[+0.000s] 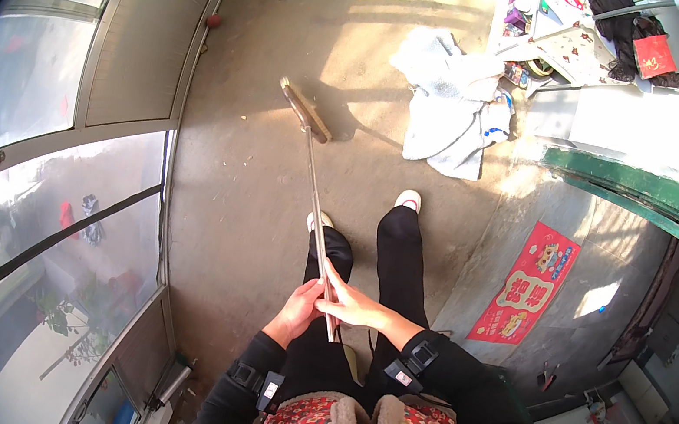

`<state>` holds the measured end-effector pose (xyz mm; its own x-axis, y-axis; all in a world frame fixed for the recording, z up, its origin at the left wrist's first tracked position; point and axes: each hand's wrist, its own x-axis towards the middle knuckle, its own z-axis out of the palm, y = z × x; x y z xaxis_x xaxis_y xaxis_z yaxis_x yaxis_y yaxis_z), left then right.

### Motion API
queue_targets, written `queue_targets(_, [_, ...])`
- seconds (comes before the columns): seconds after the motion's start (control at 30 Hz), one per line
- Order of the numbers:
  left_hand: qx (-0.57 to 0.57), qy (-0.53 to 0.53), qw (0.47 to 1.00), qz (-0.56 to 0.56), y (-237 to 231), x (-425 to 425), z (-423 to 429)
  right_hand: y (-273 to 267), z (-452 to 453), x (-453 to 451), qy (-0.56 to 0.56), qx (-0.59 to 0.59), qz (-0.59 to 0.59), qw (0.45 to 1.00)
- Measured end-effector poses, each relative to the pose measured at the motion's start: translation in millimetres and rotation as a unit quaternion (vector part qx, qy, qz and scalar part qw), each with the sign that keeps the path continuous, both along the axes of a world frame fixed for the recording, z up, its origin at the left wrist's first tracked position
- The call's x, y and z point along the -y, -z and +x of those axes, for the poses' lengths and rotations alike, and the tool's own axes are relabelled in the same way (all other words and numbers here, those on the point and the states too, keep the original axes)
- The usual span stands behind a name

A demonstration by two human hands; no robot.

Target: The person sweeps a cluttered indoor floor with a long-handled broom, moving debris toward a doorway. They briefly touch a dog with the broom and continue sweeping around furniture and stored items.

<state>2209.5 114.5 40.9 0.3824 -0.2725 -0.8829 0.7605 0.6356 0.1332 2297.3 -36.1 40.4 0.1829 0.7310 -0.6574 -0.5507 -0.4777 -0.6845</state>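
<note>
Both of my hands are at the upper end of a long metal broom handle, low in the middle of the picture. My left hand has its palm and fingers against the handle's left side. From the right, my right hand wraps the handle, its fingers touching the left hand. The handle slants up and left to a broom head with short bristles, which is at the concrete floor and slightly blurred. Some small light bits lie on the floor left of the handle.
A crumpled white cloth lies on the floor ahead, beside a cluttered table. Glazed door panels line the left side. A red printed mat lies at the right, near a green sill. A red ball is by the left frame.
</note>
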Motion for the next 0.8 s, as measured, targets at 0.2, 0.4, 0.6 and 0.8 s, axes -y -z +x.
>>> queue_targets(0.2, [-0.117, -0.179, 0.964, -0.155, -20, 8, 30, 31, 109, 48, -0.22, 0.117, -0.064, 0.966])
queue_targets(0.4, [-0.176, -0.168, 0.968, -0.054, -29, 47, 60, 111, 167, 65, -0.281, 0.14, -0.025, 0.949])
queue_targets(0.6, [-0.242, -0.186, 0.952, 0.029, -12, 73, 62, 233, 350, 108, -0.162, 0.38, -0.267, 0.871])
queue_targets(0.8, [-0.273, -0.197, 0.941, 0.031, 0, 97, 62, 309, 535, 124, -0.122, 0.543, -0.407, 0.724])
